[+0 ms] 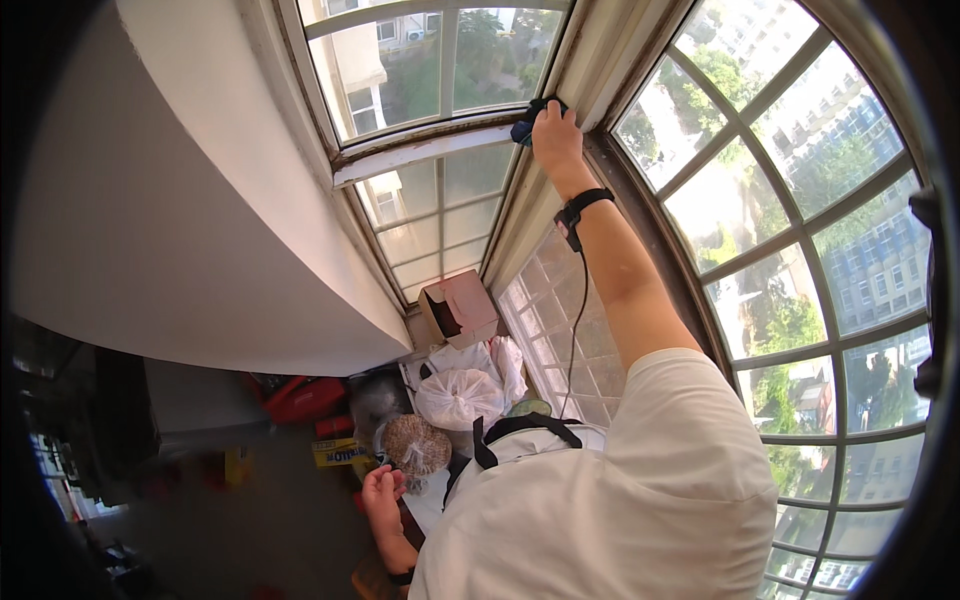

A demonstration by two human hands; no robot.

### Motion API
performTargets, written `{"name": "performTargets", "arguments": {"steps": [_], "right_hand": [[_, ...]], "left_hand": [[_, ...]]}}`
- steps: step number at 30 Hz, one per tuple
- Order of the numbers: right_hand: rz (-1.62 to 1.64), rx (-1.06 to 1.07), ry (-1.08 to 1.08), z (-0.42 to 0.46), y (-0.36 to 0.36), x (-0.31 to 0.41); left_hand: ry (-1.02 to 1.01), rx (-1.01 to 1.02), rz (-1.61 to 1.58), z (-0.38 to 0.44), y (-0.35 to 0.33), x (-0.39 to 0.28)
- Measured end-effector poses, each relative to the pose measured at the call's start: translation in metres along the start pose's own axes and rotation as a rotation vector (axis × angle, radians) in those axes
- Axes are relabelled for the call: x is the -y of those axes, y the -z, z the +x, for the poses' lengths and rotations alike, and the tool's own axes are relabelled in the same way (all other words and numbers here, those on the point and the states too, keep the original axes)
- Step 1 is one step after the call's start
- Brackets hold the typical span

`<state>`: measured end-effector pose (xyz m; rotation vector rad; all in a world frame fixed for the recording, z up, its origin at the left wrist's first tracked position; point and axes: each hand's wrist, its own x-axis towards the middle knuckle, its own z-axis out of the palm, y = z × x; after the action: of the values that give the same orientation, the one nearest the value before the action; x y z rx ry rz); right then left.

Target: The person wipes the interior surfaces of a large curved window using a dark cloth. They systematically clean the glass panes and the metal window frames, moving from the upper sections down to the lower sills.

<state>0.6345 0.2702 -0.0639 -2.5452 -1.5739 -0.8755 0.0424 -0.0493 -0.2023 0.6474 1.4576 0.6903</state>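
My right hand (557,135) is raised at arm's length and grips a dark blue-green cloth (534,120), which touches the window frame (480,138) at its corner, where the horizontal rail meets the upright. A black band with a small device and a cable is on that wrist. Low on the left, my left hand (384,491) hangs with loosely curled fingers, holding nothing that shows. Close to it lies a clear plastic bag of brown, grain-like contents (417,445).
A cardboard box (469,309) stands open below the window, beside white plastic bags (460,399). Red items (304,399) and a yellow box (339,453) lie farther left. A gridded window (799,225) borders my right side; a curved white wall (247,225) rises at left.
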Motion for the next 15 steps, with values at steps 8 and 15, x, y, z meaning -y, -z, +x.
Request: {"name": "performTargets", "arguments": {"steps": [8, 15], "right_hand": [[0.448, -0.251, -0.068, 0.026, 0.079, -0.025], [0.089, -0.236, 0.130, 0.018, 0.064, -0.036]], "left_hand": [[0.057, -0.153, -0.020, -0.025, 0.040, 0.026], [0.021, -0.047, 0.009, -0.014, 0.029, -0.001]]}}
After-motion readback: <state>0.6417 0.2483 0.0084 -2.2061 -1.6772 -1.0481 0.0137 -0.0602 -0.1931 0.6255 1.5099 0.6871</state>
